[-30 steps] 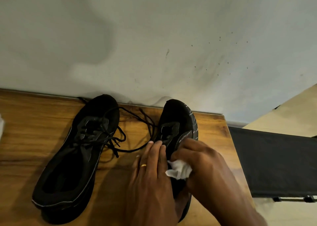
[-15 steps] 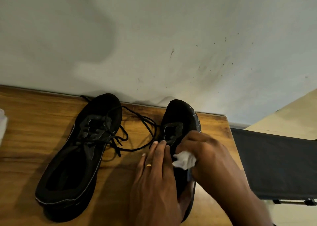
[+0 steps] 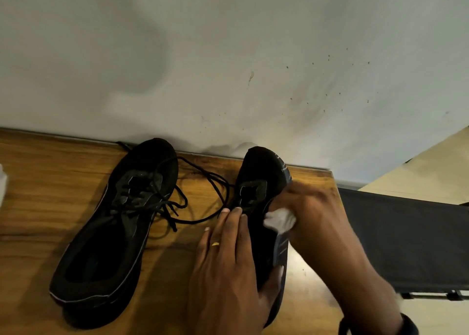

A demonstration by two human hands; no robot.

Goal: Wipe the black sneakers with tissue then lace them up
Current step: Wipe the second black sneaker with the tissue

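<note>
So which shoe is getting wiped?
The right sneaker: the left hand holds it and the right hand presses tissue on it. The left sneaker lies untouched.

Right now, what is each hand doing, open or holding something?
Left hand: holds the sneaker, fingers flat on top, thumb round its side.
Right hand: grips the tissue against that sneaker.
</note>
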